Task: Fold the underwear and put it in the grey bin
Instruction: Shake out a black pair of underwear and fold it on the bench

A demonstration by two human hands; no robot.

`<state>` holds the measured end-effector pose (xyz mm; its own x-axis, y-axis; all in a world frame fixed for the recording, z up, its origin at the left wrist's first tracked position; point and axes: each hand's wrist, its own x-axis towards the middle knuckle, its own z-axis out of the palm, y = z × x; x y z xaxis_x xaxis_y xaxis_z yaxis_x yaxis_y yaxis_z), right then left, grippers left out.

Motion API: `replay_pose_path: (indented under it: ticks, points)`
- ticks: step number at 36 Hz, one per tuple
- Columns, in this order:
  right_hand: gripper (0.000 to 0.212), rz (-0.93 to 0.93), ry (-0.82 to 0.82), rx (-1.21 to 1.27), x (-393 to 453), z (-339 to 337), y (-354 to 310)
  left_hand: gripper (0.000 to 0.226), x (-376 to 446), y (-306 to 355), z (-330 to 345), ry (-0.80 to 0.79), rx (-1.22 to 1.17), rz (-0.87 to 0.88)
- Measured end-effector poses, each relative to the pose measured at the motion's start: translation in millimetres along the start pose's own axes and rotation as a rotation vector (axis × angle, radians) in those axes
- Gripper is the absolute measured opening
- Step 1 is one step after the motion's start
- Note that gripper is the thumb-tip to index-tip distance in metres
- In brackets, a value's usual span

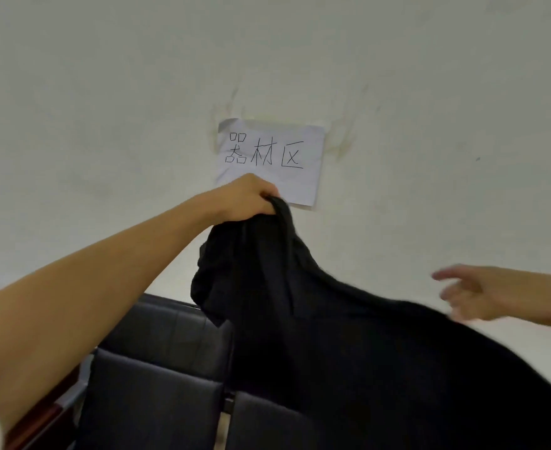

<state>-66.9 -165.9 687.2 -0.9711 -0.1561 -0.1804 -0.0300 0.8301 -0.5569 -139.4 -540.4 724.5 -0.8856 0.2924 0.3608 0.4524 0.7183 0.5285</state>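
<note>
Pale wall (105, 92) fills the frame. My left hand (245, 198) clenches the black underwear (300, 319) centre-frame; my right hand (495, 293), spread empty at right, should catch the trailing edge.

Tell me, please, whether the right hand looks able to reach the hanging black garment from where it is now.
Probably yes: the right hand is open, beside the black garment with nothing between them, while the left hand holds it up.
</note>
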Motion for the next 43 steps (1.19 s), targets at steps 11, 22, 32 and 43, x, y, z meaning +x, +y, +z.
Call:
replay_pose_path:
  ticks: [11, 22, 32, 43]
  points:
    - [0.039, -0.252, -0.115, 0.511, 68.3, 139.6, -130.4, 0.030, 42.3, 86.7, -0.3, -0.269, 0.599, 0.304]
    - [0.054, -0.299, -0.269, 1.353, 71.9, 125.1, -157.0, 0.046, -17.2, -37.5, 37.6, -0.317, -0.830, -0.381]
    - [0.080, -0.340, -0.114, 1.346, 71.5, 105.1, -162.3, 0.109, -64.0, -88.9, 73.3, -0.813, -1.245, -0.079]
    - [0.102, -0.254, -0.081, 1.314, 70.6, 107.4, -155.6, 0.096, -74.7, -59.1, 102.1, -0.573, -1.128, -0.001]
